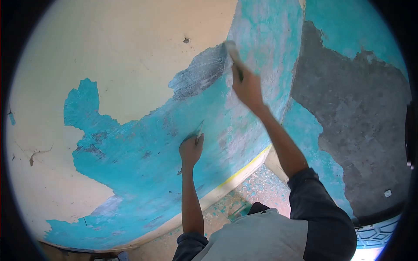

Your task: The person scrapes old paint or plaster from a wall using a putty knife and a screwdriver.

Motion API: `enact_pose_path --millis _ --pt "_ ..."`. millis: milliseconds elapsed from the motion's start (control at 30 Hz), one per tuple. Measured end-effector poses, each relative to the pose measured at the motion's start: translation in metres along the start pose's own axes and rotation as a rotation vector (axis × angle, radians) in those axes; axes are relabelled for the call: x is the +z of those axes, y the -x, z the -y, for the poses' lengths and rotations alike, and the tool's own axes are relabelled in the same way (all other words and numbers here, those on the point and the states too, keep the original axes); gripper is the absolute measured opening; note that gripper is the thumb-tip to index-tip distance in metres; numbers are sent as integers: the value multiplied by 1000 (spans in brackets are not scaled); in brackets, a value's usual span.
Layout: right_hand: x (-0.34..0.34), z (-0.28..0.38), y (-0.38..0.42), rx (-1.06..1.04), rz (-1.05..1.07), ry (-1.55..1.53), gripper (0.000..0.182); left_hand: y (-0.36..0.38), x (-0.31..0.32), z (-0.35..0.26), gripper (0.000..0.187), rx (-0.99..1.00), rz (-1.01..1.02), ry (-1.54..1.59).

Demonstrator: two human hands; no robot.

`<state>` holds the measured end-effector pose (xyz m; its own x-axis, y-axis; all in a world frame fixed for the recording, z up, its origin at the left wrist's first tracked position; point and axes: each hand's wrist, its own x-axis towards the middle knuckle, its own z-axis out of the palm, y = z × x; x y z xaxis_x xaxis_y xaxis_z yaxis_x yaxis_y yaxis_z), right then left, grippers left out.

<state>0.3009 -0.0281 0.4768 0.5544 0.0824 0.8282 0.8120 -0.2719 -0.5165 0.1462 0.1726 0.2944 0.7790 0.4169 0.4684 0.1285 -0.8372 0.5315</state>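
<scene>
My right hand [249,87] is closed around the handle of a scraper [232,50], slightly smeared by motion. The scraper's head meets the wall at the border of a grey scraped patch [200,71] and the cream paint [143,52]. Lower and to the left, my left hand [191,150] is closed on a thin, pointed metal blade [201,126] that sticks up past the fingers, close over the turquoise layer [130,148]. Its handle is hidden in the fist. The turquoise layer has ragged edges against the cream paint.
A wall corner runs down right of my right arm; the adjoining wall has a large bare grey area [352,104] and a small white switch plate [388,193]. Paint flakes [257,185] litter the floor below. A yellow line [244,171] edges the wall's base.
</scene>
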Motion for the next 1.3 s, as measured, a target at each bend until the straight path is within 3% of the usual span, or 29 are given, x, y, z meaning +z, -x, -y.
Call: enact_pose_path --millis 133,300,400,433,467,733,800,833,933,1100,1300 --pt "-26 7 -16 64 111 -29 43 1 1 -1 50 -5 1 12" --pt "9 7 54 37 104 -99 44 -1 0 -2 51 -17 12 18" --pt "3 4 34 30 110 -24 41 -1 2 5 51 -5 7 -2" --pt "4 -4 15 -54 -22 -26 36 0 4 5 51 5 4 -1" --pt "-16 15 -4 100 93 -32 33 3 5 4 51 1 12 1" --pt "13 8 51 61 81 -104 40 0 -1 -1 52 -50 54 20" --pt "15 -3 29 -10 -16 -28 40 0 1 2 52 -37 37 4" --pt "4 9 5 72 -2 -41 40 0 2 2 52 -26 22 -6" --pt "-12 16 -9 61 44 -50 41 0 0 0 50 -27 23 1" --pt "14 10 47 -11 26 -99 41 0 -2 -3 49 -18 10 11" --pt "-3 15 4 41 32 -75 37 0 1 3 54 8 -4 21"
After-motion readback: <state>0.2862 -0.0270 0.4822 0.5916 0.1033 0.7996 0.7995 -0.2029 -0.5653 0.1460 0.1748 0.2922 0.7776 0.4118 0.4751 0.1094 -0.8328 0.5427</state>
